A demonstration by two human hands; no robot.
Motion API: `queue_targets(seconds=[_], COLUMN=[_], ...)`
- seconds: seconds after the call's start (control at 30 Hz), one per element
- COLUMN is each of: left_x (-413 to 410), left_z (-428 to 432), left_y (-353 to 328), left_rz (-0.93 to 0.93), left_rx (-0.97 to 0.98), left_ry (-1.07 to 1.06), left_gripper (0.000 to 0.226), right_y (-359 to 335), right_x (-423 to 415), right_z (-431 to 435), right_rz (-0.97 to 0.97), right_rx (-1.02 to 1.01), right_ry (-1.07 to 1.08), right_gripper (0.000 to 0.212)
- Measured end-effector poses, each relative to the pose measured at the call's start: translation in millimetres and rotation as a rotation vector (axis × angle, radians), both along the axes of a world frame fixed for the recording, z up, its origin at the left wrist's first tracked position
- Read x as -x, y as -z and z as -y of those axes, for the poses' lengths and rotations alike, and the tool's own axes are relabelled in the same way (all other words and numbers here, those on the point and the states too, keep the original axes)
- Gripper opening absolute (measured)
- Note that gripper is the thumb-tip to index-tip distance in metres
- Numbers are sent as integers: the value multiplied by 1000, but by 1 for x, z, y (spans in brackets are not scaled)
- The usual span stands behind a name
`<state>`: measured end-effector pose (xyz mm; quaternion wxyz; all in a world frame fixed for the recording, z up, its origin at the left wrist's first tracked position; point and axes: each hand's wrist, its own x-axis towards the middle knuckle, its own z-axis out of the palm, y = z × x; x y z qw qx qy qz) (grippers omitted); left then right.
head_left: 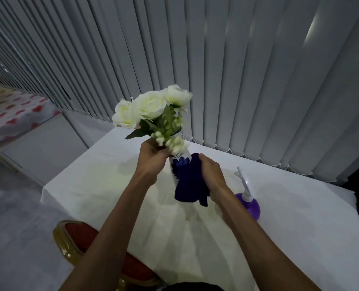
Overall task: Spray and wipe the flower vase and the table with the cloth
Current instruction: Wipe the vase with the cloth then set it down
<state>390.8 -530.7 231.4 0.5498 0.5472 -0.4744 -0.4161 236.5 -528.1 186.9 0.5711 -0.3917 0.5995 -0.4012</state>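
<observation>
A white flower vase [179, 162] with a blue flower pattern is lifted above the table [111, 185], tilted, with white roses [149, 106] and green leaves in it. My left hand [153, 156] grips the vase at its neck, among the stems. My right hand [211, 173] presses a dark blue cloth [190, 185] against the vase's right side; the cloth hangs down and hides the vase's lower part. A purple spray bottle [249, 203] with a white trigger head stands on the white tablecloth just right of my right wrist.
Grey vertical blinds [237, 80] run along the table's far edge. A gold-framed chair with a red seat [80, 238] is tucked at the table's near left corner. A bed with a heart-patterned cover [10, 114] lies far left.
</observation>
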Motion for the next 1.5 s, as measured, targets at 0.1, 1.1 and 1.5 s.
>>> queue_targets(seconds=[0.1,1.1,1.5], left_x=[4,4,-1], left_z=[-5,13,14], left_y=[7,-3,1], left_rz=[-11,1,-89], left_rx=[-21,7,-15], left_ry=[31,-31,-184], left_gripper=[7,10,26], right_y=[-11,14,-20], right_x=[-10,-15,-45], right_z=[5,1,-4], right_rz=[-16,387,-121], right_rx=[139,-263,253], right_ry=[22,244,190], right_gripper=[32,35,37])
